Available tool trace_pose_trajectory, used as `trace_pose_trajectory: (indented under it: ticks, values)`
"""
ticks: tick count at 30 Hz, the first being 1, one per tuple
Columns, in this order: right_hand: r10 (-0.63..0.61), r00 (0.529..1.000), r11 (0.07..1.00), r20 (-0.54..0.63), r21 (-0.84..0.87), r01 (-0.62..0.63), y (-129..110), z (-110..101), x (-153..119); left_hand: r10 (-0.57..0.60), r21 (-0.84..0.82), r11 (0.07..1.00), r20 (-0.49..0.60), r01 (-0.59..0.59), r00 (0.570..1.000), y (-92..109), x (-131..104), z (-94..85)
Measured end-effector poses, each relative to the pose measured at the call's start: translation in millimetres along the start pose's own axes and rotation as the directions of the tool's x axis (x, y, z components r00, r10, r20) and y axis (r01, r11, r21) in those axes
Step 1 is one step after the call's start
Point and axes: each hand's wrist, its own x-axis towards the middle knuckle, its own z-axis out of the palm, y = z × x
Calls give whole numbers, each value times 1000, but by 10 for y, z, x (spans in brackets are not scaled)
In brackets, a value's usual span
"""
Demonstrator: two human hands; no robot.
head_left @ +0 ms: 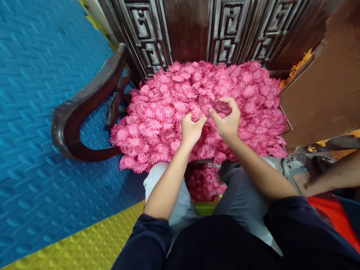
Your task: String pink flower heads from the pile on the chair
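Note:
A wide heap of pink artificial flower pieces (157,116) lies in front of my knees. Above its middle, my left hand (192,129) has thumb and fingers pinched at the lower edge of a pink flower piece (206,105). Close on its right, my right hand (227,120) curls its thumb and forefinger around darker pink petals (223,107). The thumb tips are almost together, and the petals partly hide the fingertips.
A curved dark wooden armrest (75,112) stands left over blue textured matting (30,123). Carved dark panels (188,30) rise behind the heap. Brown cardboard (323,90) is at the right, near another person's sandalled foot (298,176). More pink flowers (206,182) lie below, between my knees.

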Motion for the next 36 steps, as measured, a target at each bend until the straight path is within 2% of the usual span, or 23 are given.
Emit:
trace_pose_trajectory:
  ticks: [4, 6, 11, 15, 17, 23, 27, 29, 30, 32, 34, 35, 36]
  values:
    - [42, 996, 997, 77, 55, -47, 31, -7, 47, -86, -57, 994, 51, 88, 995, -19, 48, -59]
    - [31, 992, 998, 122, 49, -37, 10, -25, 23, -75, -43, 996, 69, 78, 995, -14, 52, -78]
    - [-168, 969, 977, 180, -103, 188, -79, -102, -116, 81, 47, 995, 63, -84, 995, 13, 15, -90]
    - [-212, 964, 955, 159, -174, 239, -91, -159, -146, 57, 48, 997, 116, -63, 992, 25, -9, -71]
    - [-190, 970, 963, 152, -163, 214, -98, -173, -126, 25, 32, 999, 123, -29, 992, 31, -20, -52]
    - [-26, 999, 1000, 32, 3, 26, -69, -133, -23, -59, -102, 992, 111, 71, 992, 34, -30, 21]
    - [121, 992, 989, -32, 94, -117, 84, -25, 36, -47, -100, 994, 55, 52, 997, 18, -56, 75]
    - [264, 960, 951, -94, 193, -243, 135, 34, 60, -9, -49, 999, -9, 8, 1000, 12, -93, 96]
    - [373, 923, 903, -95, 265, -338, 143, 58, 69, 25, -7, 1000, -41, -26, 999, 8, -114, 103]
    - [605, 796, 732, -6, 397, -553, 123, 91, 82, 138, 116, 985, -102, -126, 985, 2, -148, 103]
    - [737, 663, 548, 131, 459, -699, 76, 107, 83, 269, 242, 943, -139, -230, 953, -2, -160, 86]
    - [753, 637, 505, 166, 475, -720, 51, 111, 77, 313, 284, 922, -147, -263, 938, -2, -157, 71]
    - [739, 654, 512, 164, 493, -703, 29, 112, 68, 336, 302, 911, -152, -280, 930, 0, -150, 54]
